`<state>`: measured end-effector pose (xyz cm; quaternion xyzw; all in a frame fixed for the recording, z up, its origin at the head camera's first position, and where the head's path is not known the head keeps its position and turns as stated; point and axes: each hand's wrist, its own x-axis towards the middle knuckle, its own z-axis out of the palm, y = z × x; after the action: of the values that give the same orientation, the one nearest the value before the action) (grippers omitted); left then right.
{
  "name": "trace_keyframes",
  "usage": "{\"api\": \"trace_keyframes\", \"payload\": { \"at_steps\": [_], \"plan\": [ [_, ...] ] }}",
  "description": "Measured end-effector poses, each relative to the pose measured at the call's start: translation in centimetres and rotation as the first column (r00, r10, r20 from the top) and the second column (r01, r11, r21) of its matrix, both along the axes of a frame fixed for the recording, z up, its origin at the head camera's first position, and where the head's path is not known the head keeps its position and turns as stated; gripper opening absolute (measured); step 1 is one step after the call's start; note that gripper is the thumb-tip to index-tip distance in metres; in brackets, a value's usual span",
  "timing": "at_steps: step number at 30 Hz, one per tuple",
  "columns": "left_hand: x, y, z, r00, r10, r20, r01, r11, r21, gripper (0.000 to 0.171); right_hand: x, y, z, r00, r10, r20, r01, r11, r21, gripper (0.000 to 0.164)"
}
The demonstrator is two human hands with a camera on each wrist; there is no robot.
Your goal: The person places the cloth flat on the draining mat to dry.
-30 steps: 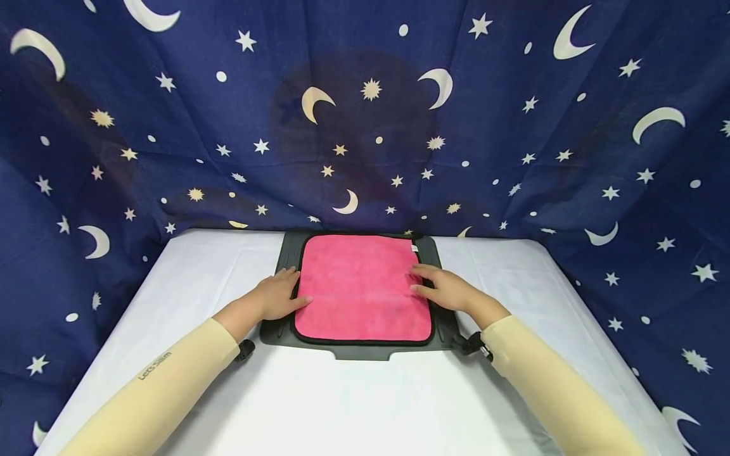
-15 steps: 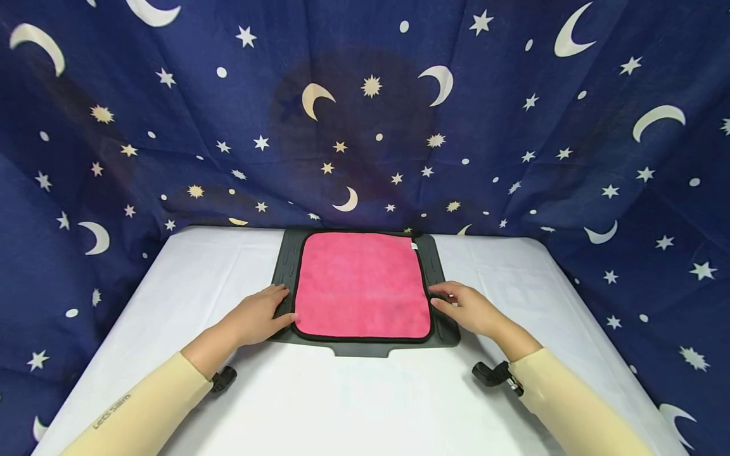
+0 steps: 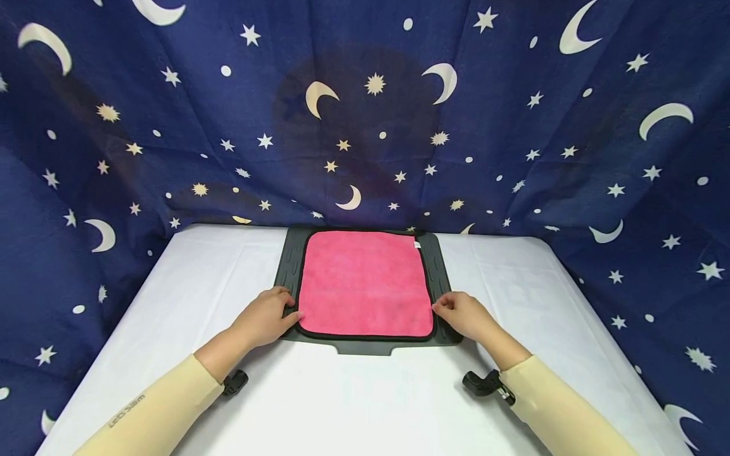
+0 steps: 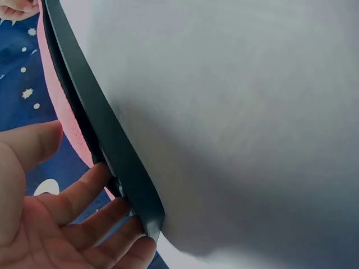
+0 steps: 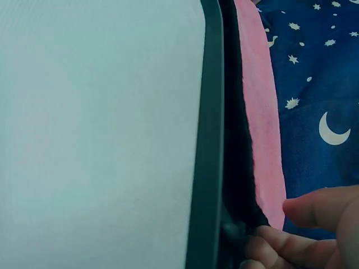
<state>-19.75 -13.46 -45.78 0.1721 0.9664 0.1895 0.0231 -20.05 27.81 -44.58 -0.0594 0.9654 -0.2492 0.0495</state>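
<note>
In the head view a pink cloth (image 3: 365,285) with a black hem lies flat on a dark grey tray (image 3: 365,348). My left hand (image 3: 265,320) is at the near left corner, its thumb tip on the cloth's edge and its fingers apart on the tray's side. The left wrist view shows the left fingertips (image 4: 104,172) touching the dark rim. At the right edge of the cloth my right hand (image 3: 464,313) has thumb and forefinger brought together, pinching the hem. In the right wrist view the right thumb (image 5: 314,207) overlaps the pink, with the forefinger below at the hem.
White cloth covers the table (image 3: 365,405) around the tray. A navy curtain (image 3: 365,126) with moons and stars hangs right behind the tray's far edge. A black device (image 3: 485,383) is strapped at the right wrist, another (image 3: 235,382) at the left.
Both hands have come back towards the near side, off the cloth's middle edges. The right thumb and forefinger have closed together at the hem. Tray and cloth stay in place.
</note>
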Motion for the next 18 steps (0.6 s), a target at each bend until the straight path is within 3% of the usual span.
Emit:
{"api": "trace_keyframes", "payload": {
  "at_steps": [7, 14, 18],
  "plan": [
    [0.1, 0.1, 0.3, 0.999, 0.017, 0.036, -0.02, 0.997, 0.068, 0.025, 0.0, 0.2, 0.1, 0.998, -0.034, 0.052, 0.036, 0.998, -0.05, 0.022],
    [0.3, 0.8, 0.5, 0.997, 0.028, 0.071, -0.031, 0.999, 0.04, 0.031, 0.0, 0.0, 0.1, 0.997, -0.027, 0.072, 0.034, 0.995, -0.094, 0.027],
    [0.6, 1.1, 0.0, 0.998, 0.053, 0.039, -0.055, 0.997, 0.047, 0.031, 0.0, -0.2, -0.1, 0.996, -0.001, 0.095, 0.014, 0.991, -0.134, 0.029]
  ]
}}
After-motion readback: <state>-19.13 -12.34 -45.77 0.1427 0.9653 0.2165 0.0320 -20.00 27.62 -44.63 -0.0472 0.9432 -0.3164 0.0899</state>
